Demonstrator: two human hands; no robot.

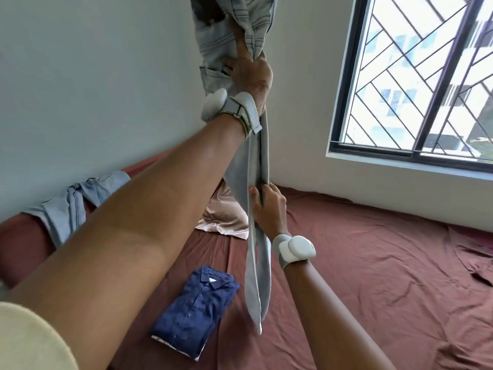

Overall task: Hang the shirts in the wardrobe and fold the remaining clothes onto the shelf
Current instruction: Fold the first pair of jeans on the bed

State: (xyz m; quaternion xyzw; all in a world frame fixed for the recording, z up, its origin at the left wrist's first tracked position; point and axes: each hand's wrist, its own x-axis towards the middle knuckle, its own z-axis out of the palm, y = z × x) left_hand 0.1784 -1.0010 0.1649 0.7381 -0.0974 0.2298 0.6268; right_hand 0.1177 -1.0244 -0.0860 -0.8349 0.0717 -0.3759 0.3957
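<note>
The pale grey jeans [234, 33] hang full length above the bed [373, 263], lifted high, it seems, so that their own weight draws the two legs straight and together before folding; the waistband and pockets sit at twelve o'clock in the view and the hems dangle toward six o'clock, just over the maroon sheet. The left hand [253, 76] does the lifting: its arm stretches up and away from the body, nearly straight, and its grip is closed tight, fingers curled around bunched denim just below the seat. The right hand [268, 206] sits lower, near the middle of the view, arm bent and raised from five o'clock; its grip pinches the edges of both legs between thumb and fingers, probably to line up the seams and steady the cloth. Both wrists carry a white band with a rounded sensor. A folded navy shirt [194, 311] lies flat on the bed at about seven o'clock from the jeans' hems, collar up and buttoned, set apart from the work in hand. A crumpled light blue garment [72, 201] rests at nine o'clock by the wall, not yet dealt with. A pale pink pillow [224, 212] lies behind the hanging legs, and a barred window [416, 76] fills the two o'clock corner. No wardrobe or shelf shows here.
</note>
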